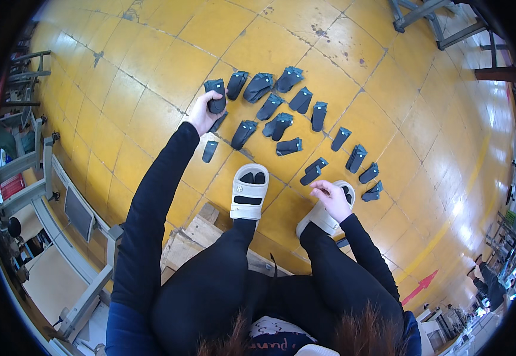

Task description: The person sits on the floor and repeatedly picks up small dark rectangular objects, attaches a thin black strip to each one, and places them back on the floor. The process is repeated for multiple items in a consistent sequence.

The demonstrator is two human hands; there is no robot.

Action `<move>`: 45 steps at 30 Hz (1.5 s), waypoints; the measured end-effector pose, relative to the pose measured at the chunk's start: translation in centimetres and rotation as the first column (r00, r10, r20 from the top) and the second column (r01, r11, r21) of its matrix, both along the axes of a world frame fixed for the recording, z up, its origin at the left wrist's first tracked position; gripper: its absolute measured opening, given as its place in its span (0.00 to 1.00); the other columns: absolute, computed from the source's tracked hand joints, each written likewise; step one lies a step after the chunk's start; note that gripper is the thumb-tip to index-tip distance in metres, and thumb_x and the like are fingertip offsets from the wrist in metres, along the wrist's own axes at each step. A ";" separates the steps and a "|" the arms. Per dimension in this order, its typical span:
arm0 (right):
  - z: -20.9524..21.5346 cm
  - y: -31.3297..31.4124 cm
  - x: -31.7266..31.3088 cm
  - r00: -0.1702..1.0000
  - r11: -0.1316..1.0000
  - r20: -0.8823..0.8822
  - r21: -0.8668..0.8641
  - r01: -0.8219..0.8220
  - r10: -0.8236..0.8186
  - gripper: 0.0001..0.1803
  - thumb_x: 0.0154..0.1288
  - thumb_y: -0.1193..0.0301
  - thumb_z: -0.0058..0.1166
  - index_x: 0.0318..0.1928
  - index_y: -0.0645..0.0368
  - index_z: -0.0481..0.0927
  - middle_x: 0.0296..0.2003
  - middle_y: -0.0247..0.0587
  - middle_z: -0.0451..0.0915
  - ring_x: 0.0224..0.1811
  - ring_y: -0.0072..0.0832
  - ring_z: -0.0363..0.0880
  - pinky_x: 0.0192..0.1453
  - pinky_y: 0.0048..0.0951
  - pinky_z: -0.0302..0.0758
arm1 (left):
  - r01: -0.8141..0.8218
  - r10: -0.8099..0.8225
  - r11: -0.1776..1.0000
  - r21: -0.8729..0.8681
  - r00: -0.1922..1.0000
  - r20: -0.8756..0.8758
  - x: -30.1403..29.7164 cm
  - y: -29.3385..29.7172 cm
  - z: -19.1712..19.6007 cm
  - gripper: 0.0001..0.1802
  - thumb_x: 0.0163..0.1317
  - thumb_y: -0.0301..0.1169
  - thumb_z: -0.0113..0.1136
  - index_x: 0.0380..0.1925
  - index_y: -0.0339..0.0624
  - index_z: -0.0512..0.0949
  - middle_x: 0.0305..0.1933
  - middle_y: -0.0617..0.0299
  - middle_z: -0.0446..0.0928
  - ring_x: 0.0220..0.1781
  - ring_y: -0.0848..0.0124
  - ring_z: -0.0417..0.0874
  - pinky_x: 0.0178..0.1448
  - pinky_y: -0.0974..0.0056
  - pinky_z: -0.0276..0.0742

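Floor: yellow tiles (151, 77) with dark lines between them; big and shiny, with lots of bare room at the top left and on the right side.
Edges: grey metal frames (38, 172) stand along the left; more metal legs (430, 18) are at the top right; a red arrow (421, 286) is painted on the floor at the lower right.
Seat: a wooden pallet (201, 228) sits under the person's legs, just behind the feet.
Feet: the white sandal (249, 191) on the left foot is flat on the floor; the other sandal (323, 216) is partly hidden by the right hand.
Black pieces: many small dark shoe parts (278, 126) lie spread on the floor in front of the feet, in loose rows that run from the top middle down to the right. Some touch, some lie apart.
Left hand (203, 111): arm stretched far out, fingers curled tight around one black piece (216, 95) at the left end of the rows.
Right hand (332, 199): low by the right sandal, fingers bent, tips just beside a black piece (312, 172); I cannot tell if it pinches it.
Containers: I see no box or bin near the hands; the pieces lie bare on the floor.
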State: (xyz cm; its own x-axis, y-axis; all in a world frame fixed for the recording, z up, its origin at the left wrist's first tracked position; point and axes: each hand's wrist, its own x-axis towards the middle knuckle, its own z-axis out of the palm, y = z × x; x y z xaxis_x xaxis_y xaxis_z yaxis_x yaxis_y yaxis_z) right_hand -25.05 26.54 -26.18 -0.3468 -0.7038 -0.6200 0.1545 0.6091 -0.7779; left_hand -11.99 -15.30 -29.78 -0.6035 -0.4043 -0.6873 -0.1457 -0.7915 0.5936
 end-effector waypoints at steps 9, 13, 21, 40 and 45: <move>3.6 -3.2 -1.3 0.978 0.993 -0.205 -0.104 -0.061 0.038 0.09 0.67 0.74 0.52 0.46 0.64 0.79 0.36 0.36 0.83 0.39 0.22 0.82 0.46 0.23 0.75 | 0.205 -0.143 0.957 0.206 0.949 -0.280 1.3 10.4 5.4 0.34 0.64 0.39 0.61 0.67 0.45 0.61 0.51 0.61 0.75 0.50 0.70 0.79 0.53 0.64 0.79; 6.6 -5.7 -1.0 0.965 0.976 -0.263 -0.206 -0.076 0.020 0.10 0.66 0.77 0.53 0.47 0.63 0.79 0.36 0.39 0.82 0.39 0.24 0.81 0.46 0.25 0.75 | 0.276 -0.173 0.908 0.314 0.932 -0.319 1.6 14.3 6.9 0.43 0.57 0.39 0.69 0.69 0.46 0.57 0.51 0.62 0.74 0.50 0.70 0.79 0.54 0.62 0.80; 8.4 -7.1 0.8 0.902 0.936 -0.430 -0.298 -0.187 0.043 0.20 0.63 0.74 0.58 0.56 0.56 0.76 0.42 0.42 0.77 0.38 0.35 0.79 0.43 0.31 0.77 | 0.491 -0.425 0.799 0.346 0.869 -0.252 2.6 19.2 6.8 0.34 0.56 0.27 0.70 0.61 0.43 0.64 0.54 0.67 0.72 0.56 0.77 0.73 0.61 0.68 0.69; 8.2 -6.8 0.6 0.760 0.869 -0.640 -0.434 -0.238 -0.112 0.07 0.52 0.79 0.63 0.33 0.61 0.80 0.37 0.40 0.81 0.38 0.35 0.81 0.41 0.32 0.77 | 0.364 -0.295 0.838 0.407 0.929 -0.224 2.7 20.5 6.9 0.29 0.59 0.31 0.68 0.58 0.45 0.65 0.50 0.70 0.74 0.50 0.79 0.77 0.53 0.70 0.75; 10.4 -8.2 -2.6 0.845 0.783 -0.529 -0.490 -0.382 0.081 0.07 0.55 0.82 0.61 0.36 0.63 0.79 0.37 0.42 0.83 0.39 0.34 0.83 0.42 0.29 0.78 | 0.331 -0.212 0.840 0.430 0.930 -0.302 1.7 19.1 8.1 0.29 0.60 0.32 0.67 0.60 0.47 0.66 0.52 0.69 0.74 0.54 0.78 0.76 0.56 0.68 0.74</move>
